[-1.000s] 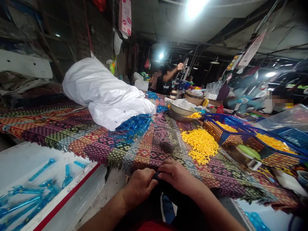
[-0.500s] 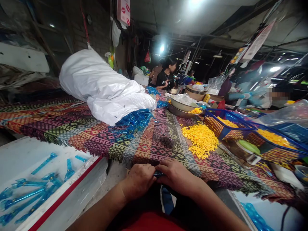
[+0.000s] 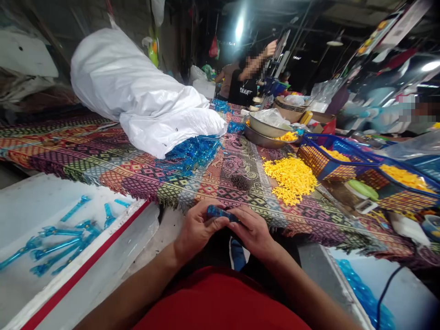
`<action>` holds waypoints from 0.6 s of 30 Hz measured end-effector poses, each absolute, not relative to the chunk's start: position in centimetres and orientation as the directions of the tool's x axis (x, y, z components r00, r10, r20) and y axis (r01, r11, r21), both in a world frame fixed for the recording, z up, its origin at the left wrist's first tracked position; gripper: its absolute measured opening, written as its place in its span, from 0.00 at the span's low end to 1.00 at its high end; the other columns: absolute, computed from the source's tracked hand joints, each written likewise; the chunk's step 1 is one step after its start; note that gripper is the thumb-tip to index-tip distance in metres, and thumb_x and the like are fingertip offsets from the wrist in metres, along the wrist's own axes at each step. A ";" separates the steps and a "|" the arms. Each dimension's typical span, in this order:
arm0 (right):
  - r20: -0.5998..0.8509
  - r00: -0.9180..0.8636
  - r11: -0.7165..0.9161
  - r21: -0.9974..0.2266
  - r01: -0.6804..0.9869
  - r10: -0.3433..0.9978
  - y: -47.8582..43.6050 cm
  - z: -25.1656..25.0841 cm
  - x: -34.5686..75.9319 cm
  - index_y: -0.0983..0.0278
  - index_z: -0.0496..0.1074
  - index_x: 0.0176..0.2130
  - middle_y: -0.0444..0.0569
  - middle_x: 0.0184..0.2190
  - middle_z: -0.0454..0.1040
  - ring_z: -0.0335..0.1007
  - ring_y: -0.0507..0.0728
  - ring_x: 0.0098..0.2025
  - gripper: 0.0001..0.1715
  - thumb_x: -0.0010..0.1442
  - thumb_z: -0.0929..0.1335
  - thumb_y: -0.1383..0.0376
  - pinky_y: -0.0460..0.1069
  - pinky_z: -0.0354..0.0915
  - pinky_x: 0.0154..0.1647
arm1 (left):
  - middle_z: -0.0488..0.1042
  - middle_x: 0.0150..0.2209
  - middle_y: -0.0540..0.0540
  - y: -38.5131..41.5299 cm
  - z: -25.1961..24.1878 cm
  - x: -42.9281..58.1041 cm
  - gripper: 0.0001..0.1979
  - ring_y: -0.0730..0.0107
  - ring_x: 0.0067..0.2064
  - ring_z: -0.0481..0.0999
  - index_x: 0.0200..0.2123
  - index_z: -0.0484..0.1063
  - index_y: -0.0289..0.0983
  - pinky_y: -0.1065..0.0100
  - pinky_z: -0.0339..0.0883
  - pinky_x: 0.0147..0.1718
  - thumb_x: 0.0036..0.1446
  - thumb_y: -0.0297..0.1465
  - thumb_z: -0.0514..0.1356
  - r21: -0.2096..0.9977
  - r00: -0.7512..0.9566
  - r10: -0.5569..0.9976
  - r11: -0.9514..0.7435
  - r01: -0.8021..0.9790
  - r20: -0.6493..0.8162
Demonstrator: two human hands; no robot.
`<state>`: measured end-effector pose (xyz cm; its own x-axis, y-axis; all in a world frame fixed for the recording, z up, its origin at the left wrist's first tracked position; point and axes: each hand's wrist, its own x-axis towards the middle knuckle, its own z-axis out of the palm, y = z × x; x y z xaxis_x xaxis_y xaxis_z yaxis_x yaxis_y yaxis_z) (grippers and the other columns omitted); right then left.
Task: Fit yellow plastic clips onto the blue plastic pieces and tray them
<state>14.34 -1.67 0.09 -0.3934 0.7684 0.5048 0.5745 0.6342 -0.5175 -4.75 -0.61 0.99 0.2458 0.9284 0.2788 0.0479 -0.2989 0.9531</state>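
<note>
A translucent blue plastic piece point(image 3: 220, 212) lies across both hands near the table's front edge. My left hand point(image 3: 199, 224) is closed round its left end, thumb along the near side. My right hand point(image 3: 252, 229) grips the other end, which its fingers partly cover. Just beyond is a small pile of dark bits point(image 3: 240, 182) on the patterned cloth point(image 3: 202, 185). To the right of that lies a heap of small yellow plastic parts point(image 3: 292, 178). Blue plastic parts point(image 3: 194, 153) spill from the mouth of a white sack point(image 3: 137, 87).
At lower left, a white foam box point(image 3: 113, 252) holds several blue pieces point(image 3: 65, 240); another white box point(image 3: 374, 266) stands at lower right. Blue baskets point(image 3: 338, 156) of yellow parts and stacked bowls point(image 3: 268, 126) line the right side. A person point(image 3: 244, 85) is across the table.
Both hands have turned and lifted slightly, so more of the blue piece shows between them. The camera view has tipped down. The person across the table has raised an arm.
</note>
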 end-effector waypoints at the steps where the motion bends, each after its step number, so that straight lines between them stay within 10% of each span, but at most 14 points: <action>1: 0.494 -0.393 0.628 -0.542 0.559 0.776 -1.9 -0.1 14.1 0.61 0.68 0.45 0.50 0.36 0.72 0.68 0.55 0.40 0.12 0.61 0.63 0.65 0.50 0.66 0.42 | 0.72 0.37 0.45 -0.9 1.2 -4.4 0.10 0.68 0.37 0.71 0.37 0.71 0.36 0.70 0.64 0.35 0.52 0.34 0.60 0.934 0.220 0.923 -0.343 0.097 0.316; 9: 0.591 -0.399 0.704 -0.485 0.519 0.701 -3.1 3.9 13.8 0.60 0.66 0.51 0.53 0.41 0.70 0.68 0.57 0.44 0.18 0.60 0.64 0.65 0.52 0.67 0.43 | 0.70 0.34 0.41 -1.9 2.1 -3.6 0.09 0.64 0.36 0.70 0.35 0.66 0.35 0.66 0.62 0.33 0.58 0.33 0.50 0.567 0.480 0.757 -0.652 0.504 0.443; 18: 0.703 -0.333 0.751 -0.436 0.497 0.629 -4.0 3.8 13.0 0.64 0.70 0.44 0.50 0.33 0.70 0.69 0.54 0.36 0.12 0.58 0.66 0.70 0.49 0.68 0.34 | 0.67 0.28 0.44 -2.5 1.6 -2.2 0.09 0.66 0.29 0.68 0.30 0.63 0.35 0.66 0.61 0.27 0.58 0.32 0.47 0.454 0.509 0.717 -0.696 0.556 0.476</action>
